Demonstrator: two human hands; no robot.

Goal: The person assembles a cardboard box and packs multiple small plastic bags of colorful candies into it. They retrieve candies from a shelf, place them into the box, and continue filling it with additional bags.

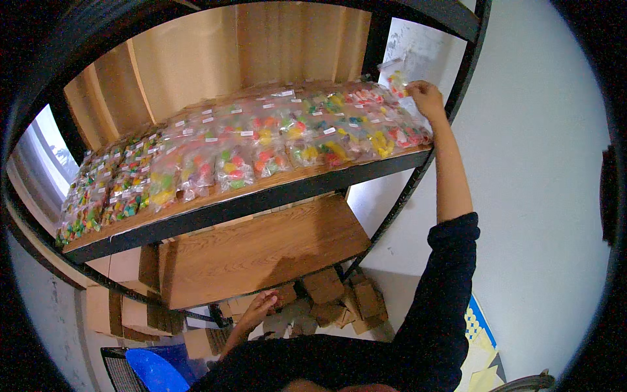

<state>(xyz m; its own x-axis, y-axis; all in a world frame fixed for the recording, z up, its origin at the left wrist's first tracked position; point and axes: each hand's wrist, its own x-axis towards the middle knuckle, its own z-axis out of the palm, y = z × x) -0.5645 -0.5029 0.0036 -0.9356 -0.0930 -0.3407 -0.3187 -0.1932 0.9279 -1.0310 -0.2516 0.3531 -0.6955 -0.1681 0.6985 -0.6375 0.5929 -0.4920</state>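
Observation:
At the far right end of the upper shelf, my right hand [427, 100] is raised and pinches a small clear plastic bag of colourful candy [397, 83]. Rows of similar clear candy bags [267, 164] with small white labels cover the wood-look shelf [274, 181] beside and below it. Packs of smaller multicoloured sweets [130, 181] lie at the shelf's left end. Low in front of my body, my left hand [259, 308] hangs with its fingers loosely bent and nothing visible in it. It touches no shelf that I can see.
A black metal rack frame [294, 193] edges the upper shelf. Below it is a lower wood-look shelf [264, 250]. Cardboard boxes [323, 286] lie on the floor, with more boxes [139, 308] at left. A blue object [156, 370] sits lower left. A pale wall [534, 171] rises at right.

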